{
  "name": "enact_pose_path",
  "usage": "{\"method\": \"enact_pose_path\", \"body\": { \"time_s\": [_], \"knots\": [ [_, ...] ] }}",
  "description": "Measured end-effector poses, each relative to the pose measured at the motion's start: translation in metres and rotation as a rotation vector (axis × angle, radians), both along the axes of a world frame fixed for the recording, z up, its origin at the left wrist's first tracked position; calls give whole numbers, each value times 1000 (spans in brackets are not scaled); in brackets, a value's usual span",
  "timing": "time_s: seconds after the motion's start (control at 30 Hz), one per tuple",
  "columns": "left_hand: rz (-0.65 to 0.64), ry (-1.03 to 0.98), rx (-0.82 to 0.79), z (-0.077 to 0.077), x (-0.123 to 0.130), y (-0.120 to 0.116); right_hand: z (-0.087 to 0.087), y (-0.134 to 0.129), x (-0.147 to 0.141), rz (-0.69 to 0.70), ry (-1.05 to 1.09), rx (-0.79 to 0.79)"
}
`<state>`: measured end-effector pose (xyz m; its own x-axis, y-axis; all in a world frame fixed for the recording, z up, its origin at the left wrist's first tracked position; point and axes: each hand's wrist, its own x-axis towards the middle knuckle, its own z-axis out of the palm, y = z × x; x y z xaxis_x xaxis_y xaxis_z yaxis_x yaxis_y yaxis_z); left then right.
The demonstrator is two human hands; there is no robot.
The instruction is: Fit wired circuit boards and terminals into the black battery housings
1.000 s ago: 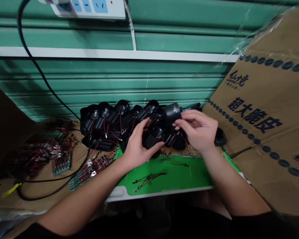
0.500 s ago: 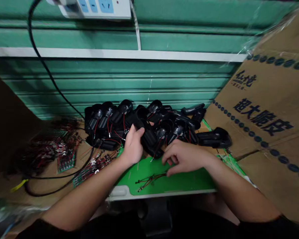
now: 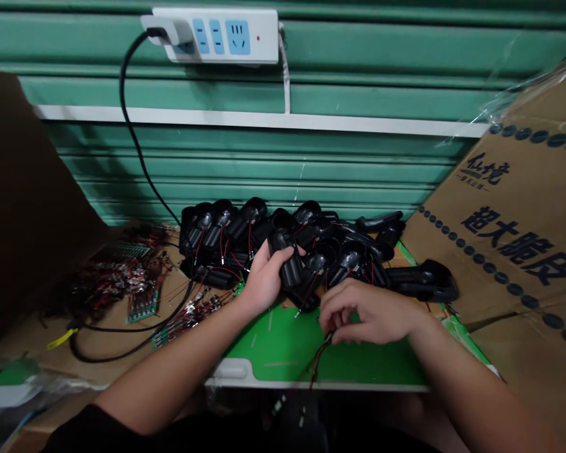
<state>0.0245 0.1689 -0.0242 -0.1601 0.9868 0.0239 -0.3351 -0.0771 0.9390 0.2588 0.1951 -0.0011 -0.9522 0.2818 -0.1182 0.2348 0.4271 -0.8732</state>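
My left hand [image 3: 265, 281] grips a black plastic housing [image 3: 290, 267] with a rounded, hollow end, thumb across its side. My right hand [image 3: 365, 311] pinches a small bunch of thin red and dark wires [image 3: 317, 360], which dangles over the front edge of the green board [image 3: 273, 340]. Small pale ends on the wires blur against the dark below. Behind both hands lies a pile of similar black housings [image 3: 253, 217], several with red wires and little metal tips hanging out. What my right fingertips press on is partly hidden.
On the left, cardboard carries heaps of wired circuit boards [image 3: 144, 305] and a looped black cable [image 3: 134, 126] running up to a white power strip [image 3: 221, 38]. A cardboard box [image 3: 514, 220] stands at the right. Green ribbed shutter [image 3: 358, 154] closes off the back.
My right hand has lifted the wire bunch off the green board, and it now hangs over the edge. My left hand keeps the housing, turned slightly. The view has shifted.
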Motion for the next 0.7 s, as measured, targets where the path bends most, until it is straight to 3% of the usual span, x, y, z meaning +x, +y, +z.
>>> {"method": "enact_pose_path", "body": {
  "time_s": [0.1,0.2,0.4,0.7],
  "knots": [
    [-22,-46,-25,-2,-1,0,1,1,1,-179,166,-264],
    [-86,-49,-31,-3,-1,-1,-5,4,-5,-390,350,-391],
    [-169,84,60,-4,4,-4,-18,13,-24,-652,555,-407],
    [-78,310,51,-4,5,-9,-33,8,-42,-903,569,-377]
  ]
}}
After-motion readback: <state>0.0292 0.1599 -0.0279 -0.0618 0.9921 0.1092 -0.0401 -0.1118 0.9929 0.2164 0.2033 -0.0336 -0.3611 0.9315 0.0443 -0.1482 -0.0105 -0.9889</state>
